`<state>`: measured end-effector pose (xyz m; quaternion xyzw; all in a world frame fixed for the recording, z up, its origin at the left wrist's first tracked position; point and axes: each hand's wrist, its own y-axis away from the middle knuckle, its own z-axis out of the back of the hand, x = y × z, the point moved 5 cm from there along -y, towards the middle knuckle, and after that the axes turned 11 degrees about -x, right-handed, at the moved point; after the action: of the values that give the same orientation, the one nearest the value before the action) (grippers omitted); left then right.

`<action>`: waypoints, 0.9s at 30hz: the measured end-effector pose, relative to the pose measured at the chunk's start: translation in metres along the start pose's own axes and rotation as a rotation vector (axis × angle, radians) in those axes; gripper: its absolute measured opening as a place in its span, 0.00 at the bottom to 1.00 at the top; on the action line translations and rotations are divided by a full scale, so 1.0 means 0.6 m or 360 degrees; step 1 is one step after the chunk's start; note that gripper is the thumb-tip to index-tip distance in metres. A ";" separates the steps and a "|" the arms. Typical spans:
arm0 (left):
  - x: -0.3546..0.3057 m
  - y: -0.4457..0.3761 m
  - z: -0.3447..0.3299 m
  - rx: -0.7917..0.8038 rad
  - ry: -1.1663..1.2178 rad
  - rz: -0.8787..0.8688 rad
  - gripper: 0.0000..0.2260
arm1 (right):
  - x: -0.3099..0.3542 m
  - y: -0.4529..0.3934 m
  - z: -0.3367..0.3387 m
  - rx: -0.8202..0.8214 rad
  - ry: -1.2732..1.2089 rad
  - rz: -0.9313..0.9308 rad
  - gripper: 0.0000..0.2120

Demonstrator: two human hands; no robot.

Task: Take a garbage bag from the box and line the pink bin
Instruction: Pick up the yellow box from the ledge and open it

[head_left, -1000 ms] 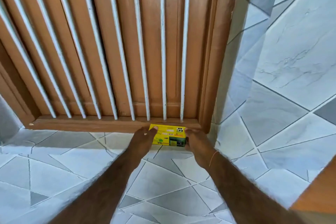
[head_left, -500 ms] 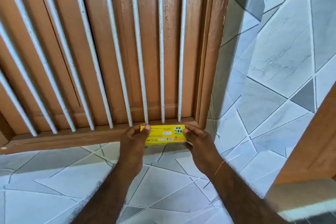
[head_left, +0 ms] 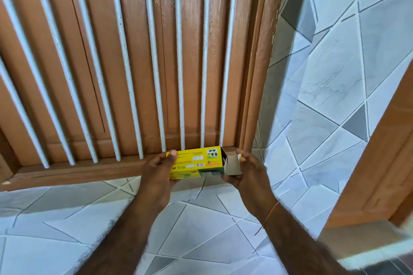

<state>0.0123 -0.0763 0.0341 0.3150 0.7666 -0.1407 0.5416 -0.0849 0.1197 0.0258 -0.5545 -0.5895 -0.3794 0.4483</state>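
A small yellow garbage bag box (head_left: 197,162) with printed labels is held level in front of the window sill. My left hand (head_left: 159,173) grips its left end, thumb on top. My right hand (head_left: 244,174) pinches the brown cardboard end flap (head_left: 232,165), which is folded out from the box's right end. The inside of the box looks dark, and no bag shows. The pink bin is not in view.
Behind the box is a brown wooden window (head_left: 138,62) with white vertical bars (head_left: 180,62) and a wooden sill (head_left: 78,172). Grey and white patterned tiles (head_left: 335,73) cover the wall below and to the right. A wooden frame edge (head_left: 384,163) stands at the right.
The box has been lifted off the sill and brought a little nearer. My right hand has pulled the end flap open; before, both hands only held the shut box.
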 end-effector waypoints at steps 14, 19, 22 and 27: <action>-0.011 0.022 -0.054 -0.0048 0.0086 -0.0033 0.06 | 0.088 0.001 0.022 0.0045 0.1458 0.1879 0.28; -0.016 0.031 -0.060 -0.0077 0.0046 -0.0063 0.05 | 0.104 0.005 0.025 0.0184 0.1446 0.1934 0.25; -0.023 0.033 -0.059 -0.0123 0.0039 -0.0076 0.05 | 0.111 0.005 0.033 0.0155 0.1421 0.1942 0.15; -0.036 0.035 -0.057 -0.0142 0.0072 -0.0119 0.05 | 0.123 0.001 0.026 0.0577 0.0934 0.1290 0.11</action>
<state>0.0049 -0.0486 0.0695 0.2648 0.7954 -0.1192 0.5320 -0.0847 0.1575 0.0908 -0.5222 -0.2339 -0.2069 0.7936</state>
